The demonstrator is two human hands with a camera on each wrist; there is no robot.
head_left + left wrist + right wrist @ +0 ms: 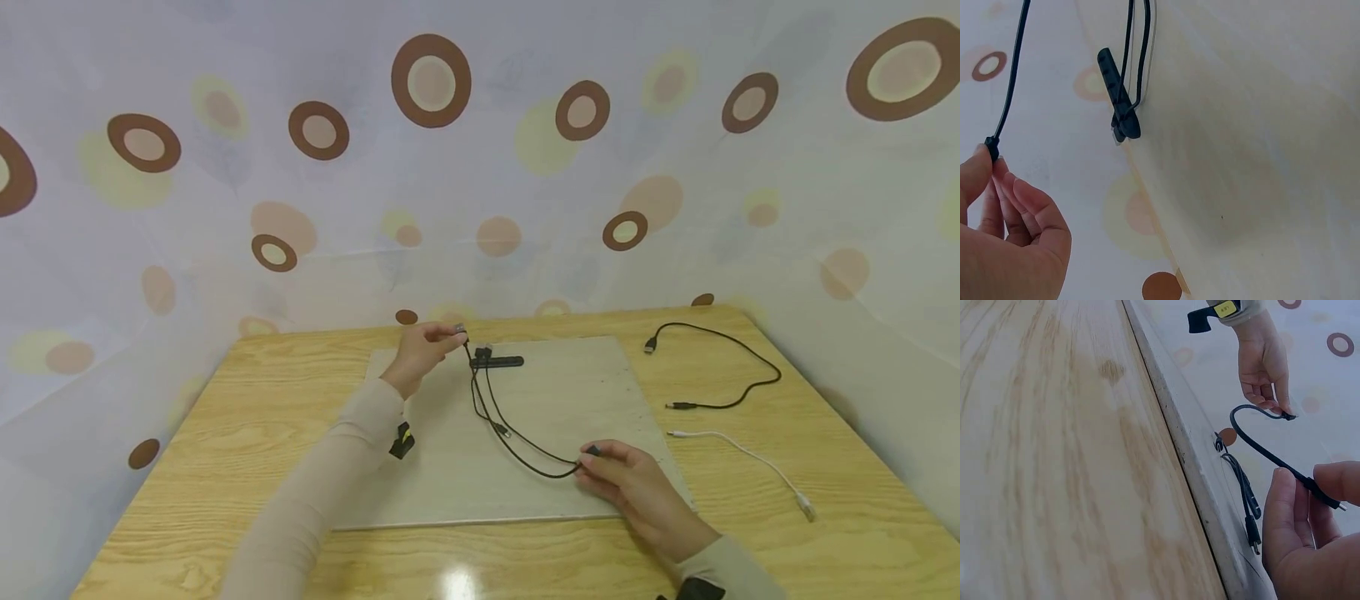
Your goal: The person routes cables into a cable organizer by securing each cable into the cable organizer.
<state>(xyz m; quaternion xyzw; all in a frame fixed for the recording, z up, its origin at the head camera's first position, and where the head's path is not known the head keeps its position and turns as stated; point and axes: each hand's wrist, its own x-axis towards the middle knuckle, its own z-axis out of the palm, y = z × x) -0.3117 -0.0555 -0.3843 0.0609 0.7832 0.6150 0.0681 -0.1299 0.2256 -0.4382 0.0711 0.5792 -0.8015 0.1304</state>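
In the head view my left hand (422,354) is raised above the board's far edge, pinching the USB plug (460,330) of a black cable (555,477). My right hand (633,492), near the front right corner, pinches this cable's other end between thumb and fingers; its slim metal tip (1342,507) pokes out in the right wrist view. The cable sags between both hands. Close below the left hand lies a black cable holder strip (504,362) with more black cable in its left end. A small plug (502,430) on one strand rests on the board.
A pale board (577,400) lies on the wood-grain table (247,433). To its right are a black USB cable (772,367) with a barrel plug and a short white cable (757,458). Behind stands a dotted cloth backdrop (480,167).
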